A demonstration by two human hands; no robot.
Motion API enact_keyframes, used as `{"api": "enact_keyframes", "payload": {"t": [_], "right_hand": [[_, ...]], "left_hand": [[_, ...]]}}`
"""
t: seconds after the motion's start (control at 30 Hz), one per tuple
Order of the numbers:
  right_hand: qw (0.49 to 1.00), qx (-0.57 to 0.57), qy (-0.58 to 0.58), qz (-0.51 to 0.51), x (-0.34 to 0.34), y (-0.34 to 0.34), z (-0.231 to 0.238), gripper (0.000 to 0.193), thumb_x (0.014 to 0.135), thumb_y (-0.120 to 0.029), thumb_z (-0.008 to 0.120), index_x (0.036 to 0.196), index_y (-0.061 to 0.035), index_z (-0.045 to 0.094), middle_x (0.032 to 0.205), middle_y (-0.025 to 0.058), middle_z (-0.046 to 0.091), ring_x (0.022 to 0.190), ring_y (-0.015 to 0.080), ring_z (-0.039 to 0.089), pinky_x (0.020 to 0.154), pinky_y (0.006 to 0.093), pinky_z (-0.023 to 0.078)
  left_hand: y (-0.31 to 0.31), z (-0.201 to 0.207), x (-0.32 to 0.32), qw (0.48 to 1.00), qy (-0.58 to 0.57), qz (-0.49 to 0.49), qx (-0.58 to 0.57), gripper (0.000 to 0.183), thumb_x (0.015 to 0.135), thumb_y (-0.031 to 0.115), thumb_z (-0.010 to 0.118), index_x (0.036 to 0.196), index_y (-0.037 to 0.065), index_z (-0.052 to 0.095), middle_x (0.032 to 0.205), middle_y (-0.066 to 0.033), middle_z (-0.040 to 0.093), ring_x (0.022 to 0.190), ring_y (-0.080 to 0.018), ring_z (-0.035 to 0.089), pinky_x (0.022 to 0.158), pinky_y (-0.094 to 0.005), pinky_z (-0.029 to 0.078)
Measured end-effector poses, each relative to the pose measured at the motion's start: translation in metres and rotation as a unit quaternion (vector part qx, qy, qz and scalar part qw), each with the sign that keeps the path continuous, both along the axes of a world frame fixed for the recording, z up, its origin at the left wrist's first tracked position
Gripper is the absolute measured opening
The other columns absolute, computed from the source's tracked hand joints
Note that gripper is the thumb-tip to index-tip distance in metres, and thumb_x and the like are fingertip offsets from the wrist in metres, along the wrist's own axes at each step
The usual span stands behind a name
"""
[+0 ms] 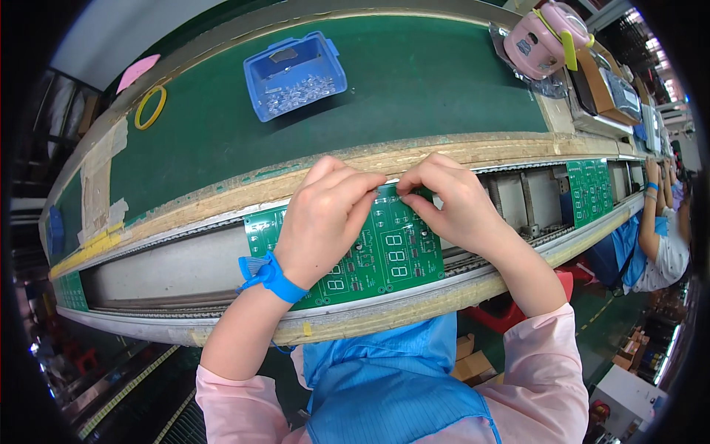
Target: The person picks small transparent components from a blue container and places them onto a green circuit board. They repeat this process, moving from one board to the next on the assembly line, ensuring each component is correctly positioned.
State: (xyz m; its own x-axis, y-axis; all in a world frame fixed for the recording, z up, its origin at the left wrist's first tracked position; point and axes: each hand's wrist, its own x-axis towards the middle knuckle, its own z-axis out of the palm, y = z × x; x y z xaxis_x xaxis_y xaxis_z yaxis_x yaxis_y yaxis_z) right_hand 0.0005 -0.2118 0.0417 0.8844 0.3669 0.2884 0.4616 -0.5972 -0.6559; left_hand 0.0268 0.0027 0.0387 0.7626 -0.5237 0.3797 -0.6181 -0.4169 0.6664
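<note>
A green circuit board (399, 255) with white digit outlines and small dark parts lies across the conveyor rails in front of me. Over its left half is my left hand (325, 211), a blue wrist strap (272, 279) around that wrist. Its thumb and forefinger are pinched together at the board's far edge. My right hand (447, 200) pinches in the same way just to the right, its fingertips close to the left ones. Whatever small piece sits between either pair of fingertips is too small to make out.
A blue bin (296, 76) of small clear parts stands on the green bench mat (414, 81). A yellow tape ring (150, 108) lies far left, a pink container (543, 41) far right. Another board (589, 192) rests on the conveyor to the right, near a co-worker's arm (651, 214).
</note>
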Motion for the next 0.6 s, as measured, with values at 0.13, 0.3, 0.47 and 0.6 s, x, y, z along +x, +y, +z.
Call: {"api": "enact_keyframes", "payload": {"t": [0.13,0.3,0.47,0.6], "right_hand": [[0.997,0.047,0.060,-0.007,0.000,-0.001,0.003,0.026,0.074,0.003,0.071,0.098,-0.0028,0.063,0.089,0.0119,0.066,0.086,0.0310,0.065,0.073,0.0412,0.052],[0.999,0.031,0.019,0.020,-0.003,-0.009,0.005,0.017,0.075,-0.005,0.074,0.090,-0.0033,0.067,0.088,0.0108,0.064,0.085,0.0296,0.065,0.074,0.0402,0.053],[0.996,-0.060,0.010,0.072,-0.014,-0.005,0.004,0.011,0.075,-0.016,0.074,0.076,-0.0058,0.070,0.084,0.0091,0.063,0.084,0.0278,0.066,0.075,0.0398,0.054],[0.996,-0.070,0.015,0.057,-0.017,-0.002,0.000,0.009,0.075,-0.014,0.072,0.076,-0.0048,0.069,0.081,0.0103,0.063,0.084,0.0288,0.066,0.074,0.0407,0.054]], "left_hand": [[-0.002,0.000,-0.001,1.000,0.003,0.024,-0.007,0.017,0.078,0.000,0.074,0.094,0.003,0.073,0.083,-0.0076,0.069,0.084,-0.0238,0.058,0.074,-0.0337,0.049],[-0.005,0.007,-0.002,0.998,0.030,0.049,0.007,0.019,0.076,-0.001,0.074,0.094,0.003,0.074,0.082,-0.0048,0.069,0.090,-0.0208,0.056,0.075,-0.0317,0.049],[-0.005,0.004,-0.002,0.996,0.060,0.063,0.005,0.018,0.077,0.003,0.075,0.094,0.005,0.075,0.077,-0.0052,0.065,0.087,-0.0214,0.054,0.068,-0.0314,0.048],[-0.006,0.001,0.000,0.998,0.025,0.053,0.036,0.018,0.076,0.002,0.076,0.094,0.005,0.075,0.078,-0.0052,0.067,0.088,-0.0215,0.054,0.071,-0.0323,0.048]]}}
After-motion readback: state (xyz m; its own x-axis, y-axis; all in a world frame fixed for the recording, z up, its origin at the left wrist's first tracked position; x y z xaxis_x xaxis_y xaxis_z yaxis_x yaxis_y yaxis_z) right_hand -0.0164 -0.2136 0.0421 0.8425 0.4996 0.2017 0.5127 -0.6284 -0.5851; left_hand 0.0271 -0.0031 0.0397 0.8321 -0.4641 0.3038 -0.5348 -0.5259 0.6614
